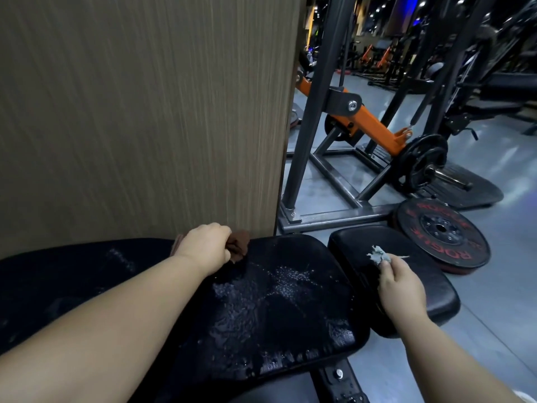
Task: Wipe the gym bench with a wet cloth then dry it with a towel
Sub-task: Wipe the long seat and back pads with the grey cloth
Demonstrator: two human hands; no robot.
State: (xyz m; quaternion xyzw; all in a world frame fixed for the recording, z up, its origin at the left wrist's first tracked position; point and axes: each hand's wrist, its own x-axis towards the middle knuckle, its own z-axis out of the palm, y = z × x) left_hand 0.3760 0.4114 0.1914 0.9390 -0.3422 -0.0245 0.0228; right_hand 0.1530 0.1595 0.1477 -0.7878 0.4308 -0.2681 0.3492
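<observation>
Obs., head view. Landmark: long pad (290,315) of the gym bench (334,370)

- Left hand (205,245): at the long pad's far edge, fingers curled round a brown cloth (239,247). The cloth is bunched; most of it sticks out past the knuckles, a small fold shows behind the wrist. Its lower edge touches the pad surface.
- Right hand (402,289): off the long pad's right end, over the short seat pad (430,289). Fingertips pinch a small, ragged grey rag (377,254), which stands up beyond them. Cannot tell whether the rag touches the seat pad.
- The two cloths are well apart, one at each side of the long pad's right end.
- Long pad surface: black, with water droplets (290,277) and wet patches across the right half, between the two hands. The left half is dark; its wetness is unclear.
- Wooden panel (145,112): upright just behind the long pad's far edge, next to the brown cloth.
- Weight plate (441,242): black with red lettering, on the floor beyond the long pad's right end, past the seat pad.
- Steel rack (319,112) with orange arm: behind the plate, far side of the long pad's right end
</observation>
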